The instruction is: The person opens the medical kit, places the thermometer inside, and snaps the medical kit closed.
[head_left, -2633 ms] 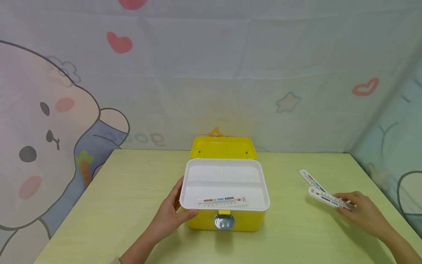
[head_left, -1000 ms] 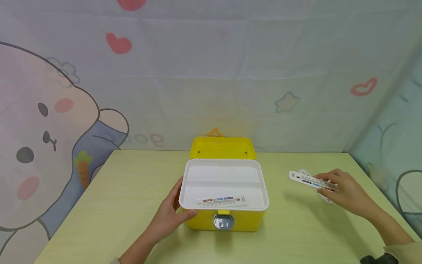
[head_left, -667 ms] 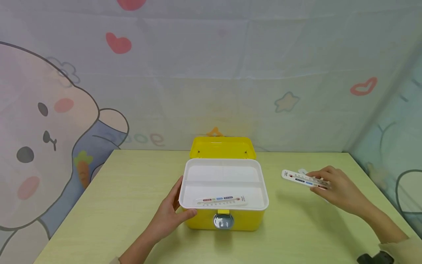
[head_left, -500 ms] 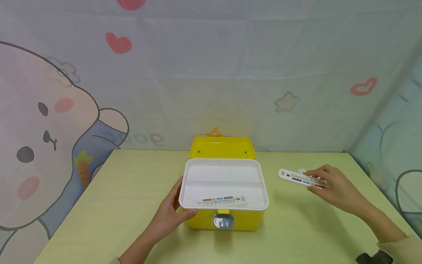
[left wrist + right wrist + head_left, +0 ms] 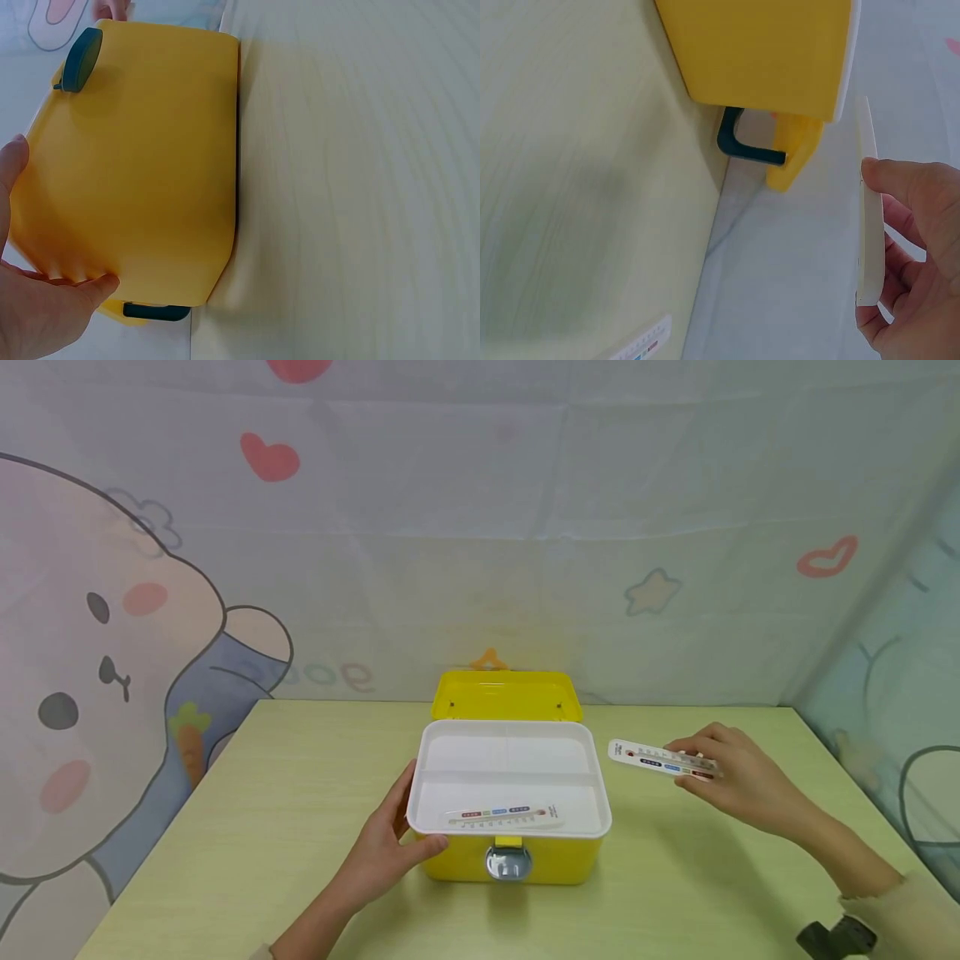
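A yellow storage box (image 5: 427, 867) stands with its lid raised and a white divided tray (image 5: 459, 758) in its top. One white flat thermometer (image 5: 501, 817) with coloured bands lies in the tray's front compartment. My left hand (image 5: 378, 852) holds the box's left side, thumb at the front corner; the left wrist view has its fingertips on the yellow wall (image 5: 150, 165). Right of the box, my right hand (image 5: 738, 781) pinches a second thermometer (image 5: 648, 758) by one end, clear of the table. Another thermometer (image 5: 641, 343) lies on the table in the right wrist view, hidden in the head view.
The yellow lid (image 5: 507, 696) leans back near the patterned cloth (image 5: 420, 568) behind the table. A round clasp (image 5: 508, 863) sits on the box's front. A dark handle (image 5: 742, 146) shows at its back. The pale wooden table (image 5: 247, 827) extends to both sides.
My right hand has lifted one thermometer off the other on the table and carried it left, close to the tray's right rim. My left hand and the box have stayed put.
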A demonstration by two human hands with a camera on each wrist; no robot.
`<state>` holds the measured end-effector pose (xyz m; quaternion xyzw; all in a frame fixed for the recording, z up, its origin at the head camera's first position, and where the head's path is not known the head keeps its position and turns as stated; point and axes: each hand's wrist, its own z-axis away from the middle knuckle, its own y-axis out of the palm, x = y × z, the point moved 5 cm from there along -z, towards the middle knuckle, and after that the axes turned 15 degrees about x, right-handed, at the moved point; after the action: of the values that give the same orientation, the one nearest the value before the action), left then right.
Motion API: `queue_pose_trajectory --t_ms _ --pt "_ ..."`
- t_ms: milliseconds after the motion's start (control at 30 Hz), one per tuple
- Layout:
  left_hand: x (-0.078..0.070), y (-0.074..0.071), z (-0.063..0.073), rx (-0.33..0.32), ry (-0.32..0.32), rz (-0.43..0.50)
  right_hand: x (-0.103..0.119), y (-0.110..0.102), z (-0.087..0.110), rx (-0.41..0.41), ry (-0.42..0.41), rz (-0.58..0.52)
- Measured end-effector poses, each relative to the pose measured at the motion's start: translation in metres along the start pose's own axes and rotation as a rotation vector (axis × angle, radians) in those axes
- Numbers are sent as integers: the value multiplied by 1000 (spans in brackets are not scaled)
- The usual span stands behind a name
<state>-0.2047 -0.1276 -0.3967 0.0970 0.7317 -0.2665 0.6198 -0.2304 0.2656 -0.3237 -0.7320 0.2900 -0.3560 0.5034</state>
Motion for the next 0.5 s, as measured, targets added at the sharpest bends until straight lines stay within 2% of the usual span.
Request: queue_pose_trajectory --t_ms 500 --pt "0 0 0 1 9 -17 27 3 -23 44 -57 -42"
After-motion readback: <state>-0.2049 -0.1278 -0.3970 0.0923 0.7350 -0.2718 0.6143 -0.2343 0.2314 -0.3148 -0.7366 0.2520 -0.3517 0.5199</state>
